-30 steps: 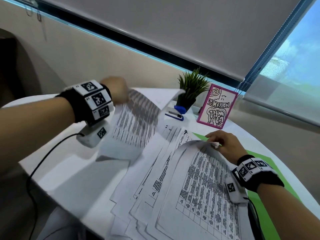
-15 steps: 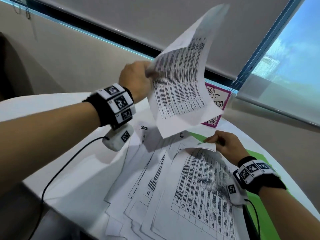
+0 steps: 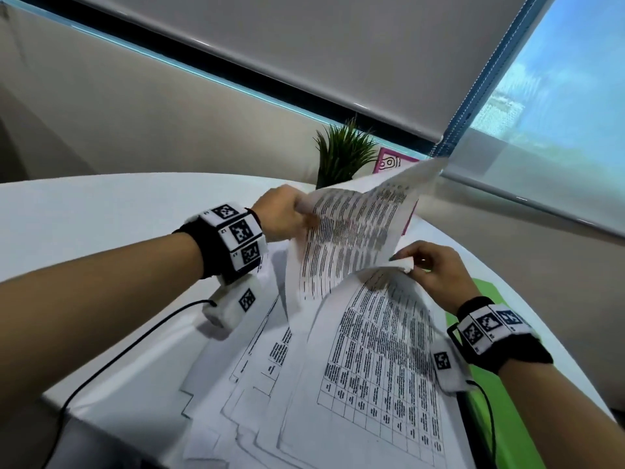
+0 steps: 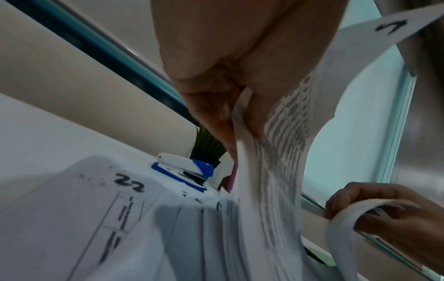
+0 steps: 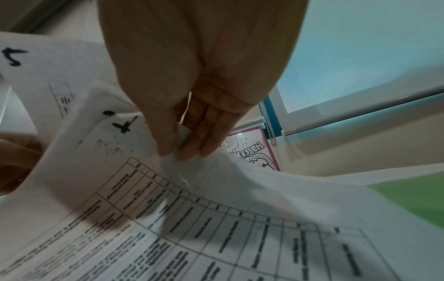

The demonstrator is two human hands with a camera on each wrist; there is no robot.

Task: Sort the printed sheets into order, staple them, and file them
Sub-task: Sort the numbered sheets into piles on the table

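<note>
A fanned pile of printed sheets (image 3: pixel 355 384) lies on the white table (image 3: pixel 101 214). My left hand (image 3: pixel 287 214) pinches one printed sheet (image 3: pixel 351 231) by its edge and holds it up, curved, over the pile; a handwritten number marks its corner (image 4: pixel 394 26). My right hand (image 3: pixel 426 265) pinches the far corner of the top sheet (image 5: pixel 182 148) of the pile and curls it upward. Handwritten numbers mark other corners, such as "22" (image 4: pixel 129 183). A blue and white stapler (image 4: pixel 185 171) sits beyond the pile. A green folder (image 3: pixel 487 384) lies under the pile's right side.
A small potted plant (image 3: pixel 341 154) and a pink-framed card (image 5: pixel 254 150) stand at the table's far edge below the window blind. A black cable (image 3: pixel 111 360) runs from my left wrist over the near table edge.
My left hand has brought the lifted sheet down from high in front of the window toward the pile. My right hand has curled the top sheet's corner higher.
</note>
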